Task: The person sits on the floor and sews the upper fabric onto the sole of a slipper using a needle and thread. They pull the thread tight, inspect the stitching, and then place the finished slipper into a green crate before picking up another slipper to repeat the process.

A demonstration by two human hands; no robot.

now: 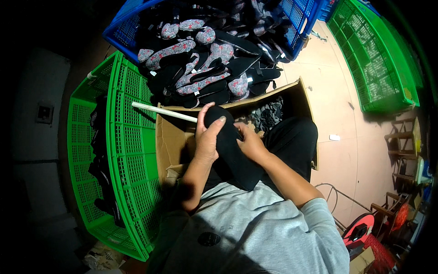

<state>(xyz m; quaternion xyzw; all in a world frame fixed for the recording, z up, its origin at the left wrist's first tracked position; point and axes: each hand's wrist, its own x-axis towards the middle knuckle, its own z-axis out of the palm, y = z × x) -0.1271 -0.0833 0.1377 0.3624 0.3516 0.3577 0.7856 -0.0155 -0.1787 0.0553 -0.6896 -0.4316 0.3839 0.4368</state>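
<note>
A black shoe sole (230, 150) sits in the person's lap, over the open cardboard box (171, 137), held between both hands. The left hand (207, 137) is curled around its upper left edge, thumb pressed on the rounded end. The right hand (250, 144) grips the right edge with its fingers closed on it. The box holds dark fabric scraps (267, 116) at its far side. A white stick (164, 112) lies across the box's far left corner. Beyond the box, a blue crate (299, 23) is heaped with black and floral-patterned soles (200, 59). To the left, a green crate (132, 150) holds black pieces (98, 150) along its outer side. Another green crate (374, 59) stands on the floor at the far right.
</note>
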